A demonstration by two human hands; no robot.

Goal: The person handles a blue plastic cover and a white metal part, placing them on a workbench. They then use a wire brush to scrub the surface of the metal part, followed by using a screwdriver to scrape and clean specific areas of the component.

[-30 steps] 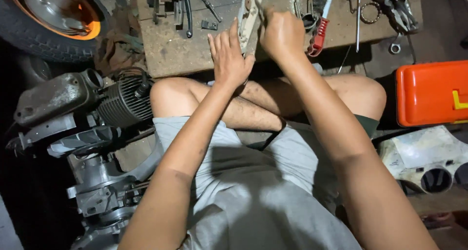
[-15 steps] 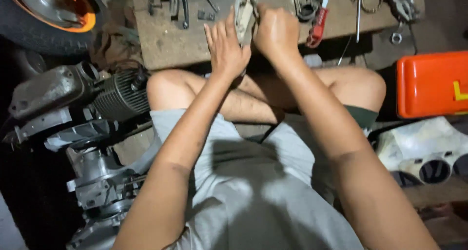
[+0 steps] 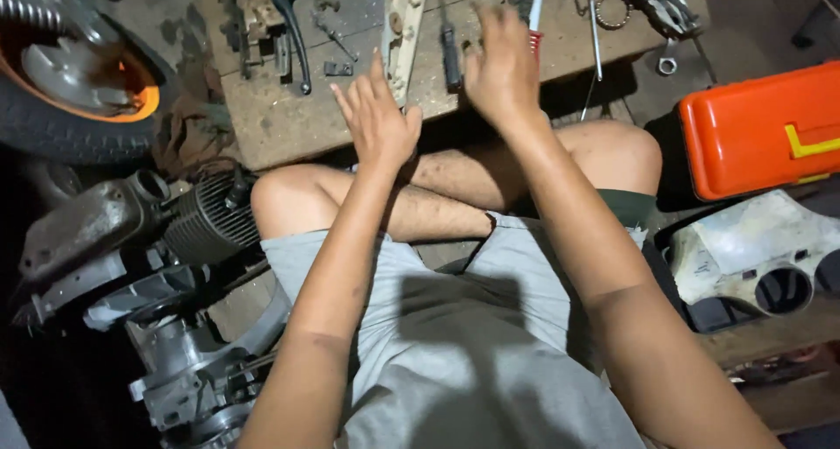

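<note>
Hands: your left hand, fingers spread, empty; your right hand, fingers apart, over the pale metal bracket at twelve o'clock, ungripped.

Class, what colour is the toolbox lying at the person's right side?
The toolbox is orange with a yellow latch, seen in the head view.

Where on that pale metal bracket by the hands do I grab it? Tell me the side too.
Judging by its pose, grip the pale metal bracket across its long narrow sides near the lower end, coming from the board's near edge beside the left hand. It lies flat on the wooden board.
</note>
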